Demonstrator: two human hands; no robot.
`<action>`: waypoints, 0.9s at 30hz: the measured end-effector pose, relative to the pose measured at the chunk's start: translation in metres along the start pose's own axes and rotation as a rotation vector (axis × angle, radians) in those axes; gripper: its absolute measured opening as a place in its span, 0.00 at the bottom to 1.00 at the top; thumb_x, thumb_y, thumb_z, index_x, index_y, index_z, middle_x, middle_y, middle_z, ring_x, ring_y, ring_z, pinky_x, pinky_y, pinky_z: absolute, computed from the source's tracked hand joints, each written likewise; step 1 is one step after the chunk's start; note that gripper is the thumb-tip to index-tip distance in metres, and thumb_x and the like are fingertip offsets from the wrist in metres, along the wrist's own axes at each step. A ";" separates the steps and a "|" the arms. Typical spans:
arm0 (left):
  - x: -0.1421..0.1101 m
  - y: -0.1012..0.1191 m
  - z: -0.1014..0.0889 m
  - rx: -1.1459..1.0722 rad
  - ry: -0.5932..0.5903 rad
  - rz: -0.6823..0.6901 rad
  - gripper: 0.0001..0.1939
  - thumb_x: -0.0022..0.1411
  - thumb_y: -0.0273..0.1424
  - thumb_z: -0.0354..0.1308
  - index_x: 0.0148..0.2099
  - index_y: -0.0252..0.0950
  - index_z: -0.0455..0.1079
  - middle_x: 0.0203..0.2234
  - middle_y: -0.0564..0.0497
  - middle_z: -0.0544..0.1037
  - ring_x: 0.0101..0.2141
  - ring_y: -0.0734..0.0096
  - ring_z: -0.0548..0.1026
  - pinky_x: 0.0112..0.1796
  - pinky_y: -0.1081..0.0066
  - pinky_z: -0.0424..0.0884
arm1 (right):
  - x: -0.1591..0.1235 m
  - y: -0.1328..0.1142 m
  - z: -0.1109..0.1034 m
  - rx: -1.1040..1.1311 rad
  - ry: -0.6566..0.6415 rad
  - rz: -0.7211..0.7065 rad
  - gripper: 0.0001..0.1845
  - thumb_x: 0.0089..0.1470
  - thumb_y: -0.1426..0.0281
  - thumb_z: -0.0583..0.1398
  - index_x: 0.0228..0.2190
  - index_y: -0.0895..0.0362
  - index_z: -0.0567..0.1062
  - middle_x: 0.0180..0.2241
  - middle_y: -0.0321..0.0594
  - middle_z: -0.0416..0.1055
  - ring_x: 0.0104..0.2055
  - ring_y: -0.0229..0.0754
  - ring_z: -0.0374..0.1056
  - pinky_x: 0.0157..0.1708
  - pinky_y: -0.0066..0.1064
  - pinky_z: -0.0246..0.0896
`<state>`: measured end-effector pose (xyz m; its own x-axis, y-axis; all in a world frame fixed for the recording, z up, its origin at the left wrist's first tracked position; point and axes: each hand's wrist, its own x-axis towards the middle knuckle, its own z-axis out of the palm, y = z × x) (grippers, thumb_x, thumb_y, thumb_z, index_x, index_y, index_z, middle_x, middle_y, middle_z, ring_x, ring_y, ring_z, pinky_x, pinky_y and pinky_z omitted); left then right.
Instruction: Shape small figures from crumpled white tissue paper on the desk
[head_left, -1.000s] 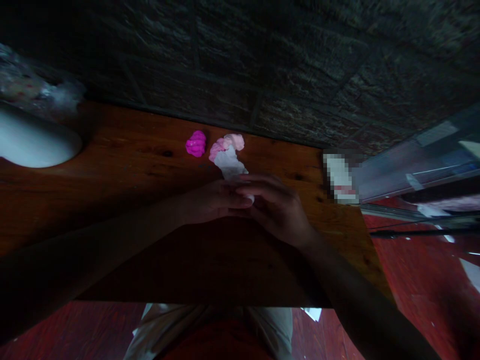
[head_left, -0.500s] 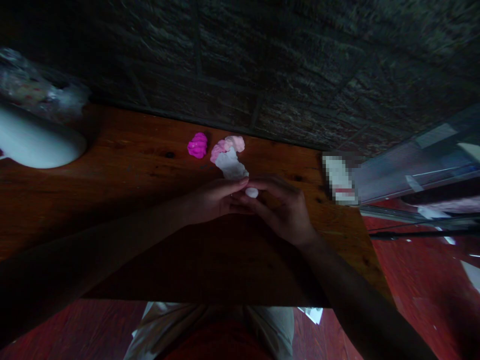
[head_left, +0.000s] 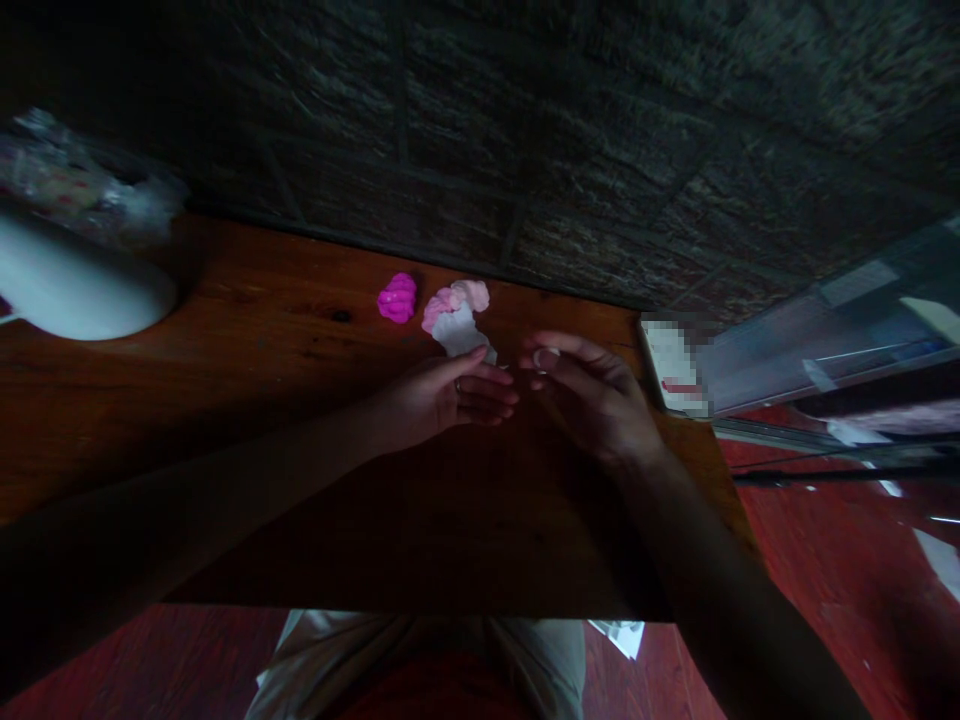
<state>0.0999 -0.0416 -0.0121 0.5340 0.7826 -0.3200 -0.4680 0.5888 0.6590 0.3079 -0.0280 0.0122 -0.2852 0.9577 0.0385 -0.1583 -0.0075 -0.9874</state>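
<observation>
Between the thumb and fingers of my right hand [head_left: 600, 395] is a small white lump of modelling clay [head_left: 546, 360], partly covered by the fingertips. My left hand [head_left: 457, 398] is open, its fingers stretched toward the right hand with a small gap between the two. Just beyond my left fingers lies a flattened white piece of clay [head_left: 459, 332]. It touches pink clay [head_left: 441, 305] and paler pink clay [head_left: 474, 293]. A bright magenta lump of clay [head_left: 397, 298] sits apart, to their left.
The wooden table [head_left: 285, 350] meets a dark stone-like wall [head_left: 450, 130]. At the left stand a white rounded vessel [head_left: 82, 280] and crinkled clear plastic [head_left: 135, 195]. A blurred-out white box-like thing [head_left: 675, 365] lies by the right edge, beside a transparent panel [head_left: 787, 330].
My hands have come apart. The right hand has moved right and slightly away from me with the white clay; the left fingers have straightened.
</observation>
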 end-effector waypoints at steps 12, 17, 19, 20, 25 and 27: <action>-0.002 -0.005 0.000 0.230 -0.015 0.202 0.17 0.64 0.42 0.68 0.40 0.31 0.80 0.33 0.44 0.85 0.31 0.66 0.82 0.36 0.67 0.78 | 0.004 -0.009 -0.015 -0.076 0.073 0.029 0.19 0.57 0.51 0.69 0.39 0.53 0.83 0.33 0.37 0.83 0.26 0.33 0.75 0.26 0.25 0.72; -0.011 -0.012 0.007 0.596 0.164 0.596 0.18 0.54 0.36 0.76 0.46 0.36 0.79 0.38 0.48 0.82 0.35 0.68 0.79 0.39 0.69 0.77 | -0.003 0.007 0.009 -0.131 -0.020 0.112 0.27 0.54 0.43 0.67 0.31 0.56 0.79 0.21 0.32 0.76 0.17 0.32 0.68 0.17 0.23 0.63; -0.014 -0.013 0.009 0.711 0.168 0.702 0.20 0.52 0.34 0.77 0.47 0.38 0.80 0.44 0.47 0.80 0.41 0.65 0.80 0.43 0.68 0.77 | -0.008 0.008 0.020 -0.187 -0.085 0.130 0.27 0.58 0.43 0.64 0.32 0.56 0.78 0.19 0.30 0.72 0.16 0.31 0.67 0.16 0.22 0.59; -0.016 -0.013 0.009 0.768 0.155 0.738 0.18 0.53 0.34 0.77 0.47 0.39 0.81 0.46 0.46 0.80 0.44 0.63 0.79 0.46 0.67 0.77 | -0.011 0.008 0.025 -0.209 -0.099 0.128 0.27 0.59 0.43 0.62 0.34 0.56 0.78 0.18 0.30 0.72 0.16 0.32 0.68 0.16 0.21 0.59; -0.017 -0.012 0.011 0.799 0.107 0.687 0.09 0.60 0.35 0.72 0.42 0.39 0.82 0.41 0.47 0.83 0.41 0.65 0.81 0.44 0.68 0.77 | -0.016 0.000 0.027 -0.291 -0.083 0.092 0.30 0.63 0.43 0.57 0.44 0.58 0.78 0.18 0.32 0.73 0.17 0.34 0.69 0.16 0.23 0.59; -0.015 -0.011 0.010 0.695 0.117 0.549 0.12 0.61 0.36 0.71 0.45 0.37 0.80 0.34 0.50 0.83 0.29 0.72 0.79 0.30 0.73 0.75 | -0.012 -0.007 0.015 -0.357 0.011 0.028 0.29 0.63 0.44 0.59 0.43 0.57 0.79 0.19 0.32 0.74 0.17 0.34 0.69 0.17 0.24 0.61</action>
<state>0.1043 -0.0621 -0.0077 0.2671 0.9562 0.1200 -0.0839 -0.1009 0.9914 0.2984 -0.0432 0.0205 -0.2746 0.9615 0.0108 0.1898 0.0653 -0.9796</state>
